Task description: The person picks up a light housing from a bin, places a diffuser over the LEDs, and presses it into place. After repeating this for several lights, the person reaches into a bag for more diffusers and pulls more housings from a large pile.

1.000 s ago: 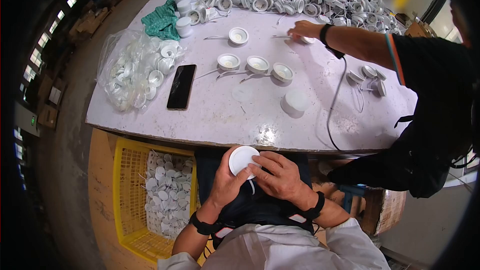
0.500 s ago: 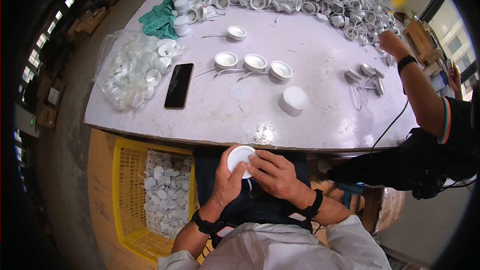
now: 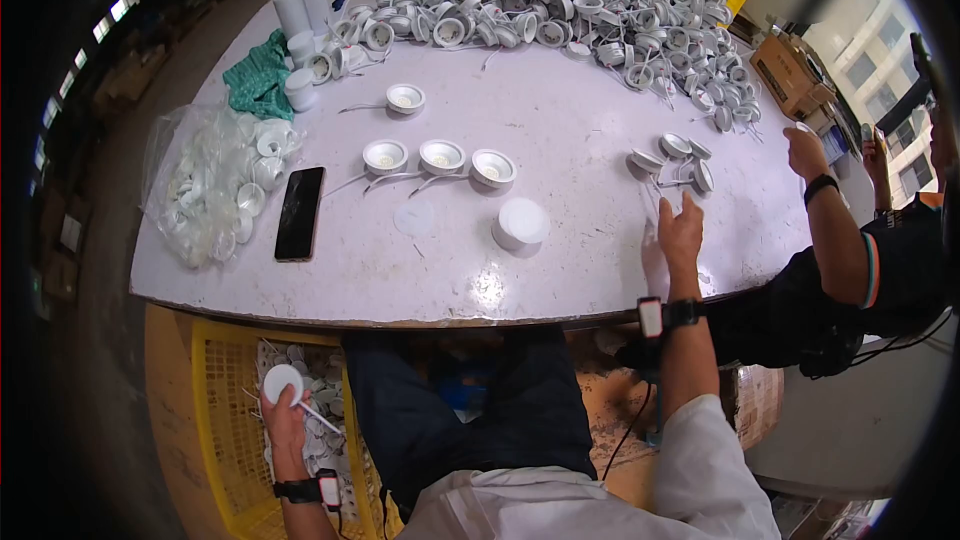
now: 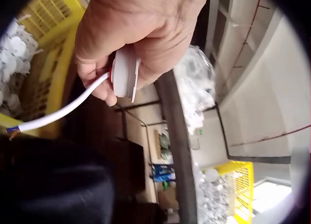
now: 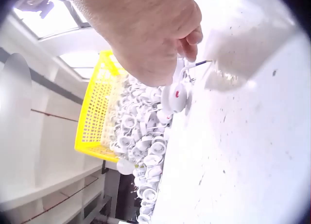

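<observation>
My left hand (image 3: 285,427) pinches a round white lamp (image 3: 283,385) by its edge above the yellow basket; its white cable (image 4: 63,112) hangs out with bare wire ends in the left wrist view. My right hand (image 3: 681,236) reaches over the table's right part, fingers extended, just below a small group of lamps (image 3: 703,176). In the right wrist view, the right hand (image 5: 150,34) is close to a white lamp (image 5: 175,97) with a red mark; whether the fingertips touch it or its cable is hidden.
Four lamps (image 3: 441,157) and a white cylinder (image 3: 522,224) stand mid-table, left of them a phone (image 3: 299,214) and a plastic bag of parts (image 3: 205,180). A lamp heap (image 3: 560,0) covers the back. Another person's arm (image 3: 835,230) is at the right; a yellow basket (image 3: 215,420) stands below.
My hands have parted: the left carried the lamp left over the basket, the right let go and moved to the right of the table. The other person's arm has drawn back rightward.
</observation>
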Action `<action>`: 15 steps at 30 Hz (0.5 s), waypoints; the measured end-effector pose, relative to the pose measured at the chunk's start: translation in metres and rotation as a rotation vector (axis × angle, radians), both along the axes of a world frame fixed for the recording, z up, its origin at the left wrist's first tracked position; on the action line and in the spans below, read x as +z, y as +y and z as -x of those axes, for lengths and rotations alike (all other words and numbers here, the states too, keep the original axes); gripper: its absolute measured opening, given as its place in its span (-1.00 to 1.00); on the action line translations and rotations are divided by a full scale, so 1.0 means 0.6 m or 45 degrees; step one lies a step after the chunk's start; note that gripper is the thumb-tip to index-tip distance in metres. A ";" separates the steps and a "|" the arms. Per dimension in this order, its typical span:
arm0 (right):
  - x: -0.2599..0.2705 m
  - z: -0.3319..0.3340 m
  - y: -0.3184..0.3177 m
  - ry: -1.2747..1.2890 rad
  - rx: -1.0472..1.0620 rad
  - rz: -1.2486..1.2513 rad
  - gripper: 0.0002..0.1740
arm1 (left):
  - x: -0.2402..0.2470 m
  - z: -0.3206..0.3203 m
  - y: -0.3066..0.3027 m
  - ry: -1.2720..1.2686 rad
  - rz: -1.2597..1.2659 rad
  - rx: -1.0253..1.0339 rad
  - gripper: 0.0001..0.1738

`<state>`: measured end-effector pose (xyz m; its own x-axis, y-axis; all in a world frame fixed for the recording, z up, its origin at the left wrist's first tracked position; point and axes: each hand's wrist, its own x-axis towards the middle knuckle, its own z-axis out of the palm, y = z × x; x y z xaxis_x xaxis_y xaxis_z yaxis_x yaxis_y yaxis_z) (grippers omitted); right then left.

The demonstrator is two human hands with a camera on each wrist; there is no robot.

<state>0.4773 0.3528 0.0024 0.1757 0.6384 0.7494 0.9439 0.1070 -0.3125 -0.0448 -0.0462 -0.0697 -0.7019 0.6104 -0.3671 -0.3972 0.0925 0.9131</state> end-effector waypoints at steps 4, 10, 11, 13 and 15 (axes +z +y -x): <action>-0.036 -0.035 0.034 0.501 0.127 0.676 -0.71 | -0.106 0.113 -0.102 -0.061 0.245 0.261 -0.45; 0.000 0.024 -0.072 1.376 0.390 0.636 -0.73 | -0.077 0.092 -0.088 0.189 0.542 0.155 -0.44; 0.011 0.041 -0.098 1.593 0.472 0.603 -0.74 | -0.034 0.034 -0.044 0.167 0.375 -0.060 -0.49; 0.035 0.074 -0.151 1.658 0.502 0.563 -0.75 | 0.063 -0.087 0.053 0.191 0.125 -0.429 -0.59; 0.054 0.109 -0.205 1.633 0.534 0.575 -0.79 | 0.117 -0.160 0.110 -0.015 -0.099 -0.783 -0.59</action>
